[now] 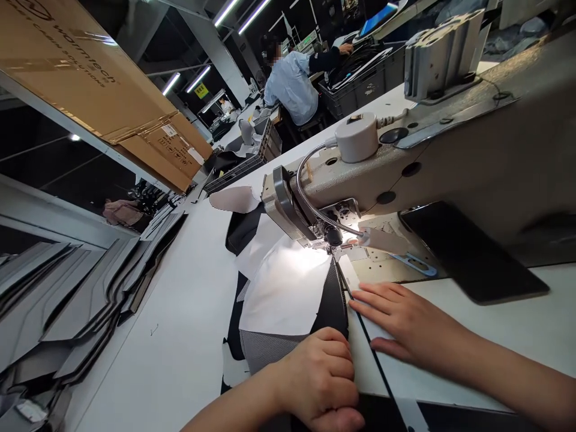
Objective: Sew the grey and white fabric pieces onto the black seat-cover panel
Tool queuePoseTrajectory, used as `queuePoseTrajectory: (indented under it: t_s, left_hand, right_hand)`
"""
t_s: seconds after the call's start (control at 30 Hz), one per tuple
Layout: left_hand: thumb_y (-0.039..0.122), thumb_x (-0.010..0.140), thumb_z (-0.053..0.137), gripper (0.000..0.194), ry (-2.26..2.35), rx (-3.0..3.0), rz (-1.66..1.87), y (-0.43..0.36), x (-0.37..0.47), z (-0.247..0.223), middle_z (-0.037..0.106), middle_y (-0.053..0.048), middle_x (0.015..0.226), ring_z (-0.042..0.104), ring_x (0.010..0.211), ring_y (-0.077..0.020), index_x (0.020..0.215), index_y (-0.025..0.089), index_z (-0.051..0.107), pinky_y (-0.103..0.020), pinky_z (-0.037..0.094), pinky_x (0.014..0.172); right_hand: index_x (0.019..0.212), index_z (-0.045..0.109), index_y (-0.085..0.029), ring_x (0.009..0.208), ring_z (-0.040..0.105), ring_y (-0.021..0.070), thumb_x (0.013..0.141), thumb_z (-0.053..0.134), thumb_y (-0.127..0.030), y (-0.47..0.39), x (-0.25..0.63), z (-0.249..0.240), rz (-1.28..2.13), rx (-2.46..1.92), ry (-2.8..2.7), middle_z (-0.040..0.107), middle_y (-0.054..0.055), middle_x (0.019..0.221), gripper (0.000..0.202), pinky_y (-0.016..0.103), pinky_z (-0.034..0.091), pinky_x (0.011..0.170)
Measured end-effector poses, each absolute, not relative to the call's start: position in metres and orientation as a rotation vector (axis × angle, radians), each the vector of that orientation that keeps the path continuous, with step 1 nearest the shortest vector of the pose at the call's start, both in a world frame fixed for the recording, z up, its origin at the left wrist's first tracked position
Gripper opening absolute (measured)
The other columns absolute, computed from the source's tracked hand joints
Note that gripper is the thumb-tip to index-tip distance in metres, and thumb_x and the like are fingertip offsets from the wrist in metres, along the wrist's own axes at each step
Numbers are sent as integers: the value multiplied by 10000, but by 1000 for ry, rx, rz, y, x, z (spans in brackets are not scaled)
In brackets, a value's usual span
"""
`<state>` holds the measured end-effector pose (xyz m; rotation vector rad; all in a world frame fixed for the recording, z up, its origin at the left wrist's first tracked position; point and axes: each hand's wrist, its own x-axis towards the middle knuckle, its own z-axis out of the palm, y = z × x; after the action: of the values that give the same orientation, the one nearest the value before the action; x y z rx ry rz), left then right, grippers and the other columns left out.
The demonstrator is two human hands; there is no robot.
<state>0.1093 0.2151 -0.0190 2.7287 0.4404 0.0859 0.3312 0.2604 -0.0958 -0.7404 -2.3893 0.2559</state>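
My left hand [320, 377] is curled closed on the near edge of a layered fabric piece [335, 300], black and grey with a white top layer [283, 294]. Its far end lies under the lit needle area of a sewing machine [288, 204]. Flat on the table, my right hand [400, 318] has its fingers stretched out, their tips beside a narrow black strip [373, 354]. That strip runs from the needle area toward the front edge. Whether the fingertips press on it I cannot tell. Small blue thread snips [416, 264] lie beyond the right hand.
A dark phone [472, 252] rests on the machine's right side. Stacked grey panels [90, 300] fill the left. A large cardboard box [90, 78] stands upper left. Behind the machine, a person [292, 84] sits near a grey crate [364, 84].
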Motion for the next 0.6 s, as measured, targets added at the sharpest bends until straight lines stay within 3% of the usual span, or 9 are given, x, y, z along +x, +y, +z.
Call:
queuePoseTrajectory:
  t_s: [0.1, 0.17, 0.27, 0.43, 0.6]
  left_hand:
    - [427, 839, 431, 374, 458, 2725, 96, 214, 107, -18, 455, 17, 544, 496, 667, -145, 562, 202, 318, -332, 369, 890]
    - [440, 825, 462, 375, 467, 2723, 47, 213, 104, -19, 469, 16, 552, 504, 682, -146, 563, 204, 334, -331, 365, 914]
    - [435, 804, 473, 363, 482, 2687, 85, 214, 100, -22, 490, 14, 557, 504, 670, -140, 552, 206, 347, -323, 364, 933]
    - [376, 801, 417, 263, 457, 2628, 287, 216, 98, -24, 555, 6, 620, 523, 691, -133, 595, 212, 412, -306, 356, 945]
    - [388, 805, 431, 272, 444, 2682, 230, 216, 100, -28, 538, 3, 623, 527, 719, -146, 603, 211, 389, -318, 330, 963]
  right_hand:
    - [1257, 525, -228, 1194, 466, 327, 792, 603, -333, 257, 332, -97, 199, -744, -2429, 502, 112, 1326, 483, 537, 410, 940]
    - [1182, 581, -241, 1141, 519, 299, 801, 554, -211, 250, 336, -95, 145, -724, -2421, 543, 108, 1279, 383, 488, 468, 890]
    - [1177, 593, -278, 1132, 537, 258, 723, 499, -95, 235, 348, -88, 159, -572, -2462, 545, 86, 1283, 499, 398, 515, 854]
    - [1242, 554, -289, 1161, 522, 259, 701, 546, -130, 216, 360, -84, 76, -312, -2482, 535, 71, 1297, 564, 403, 516, 882]
    - [1216, 552, -384, 958, 637, 228, 829, 574, -256, 207, 381, -94, 341, -697, -2236, 669, -1, 1081, 408, 327, 565, 726]
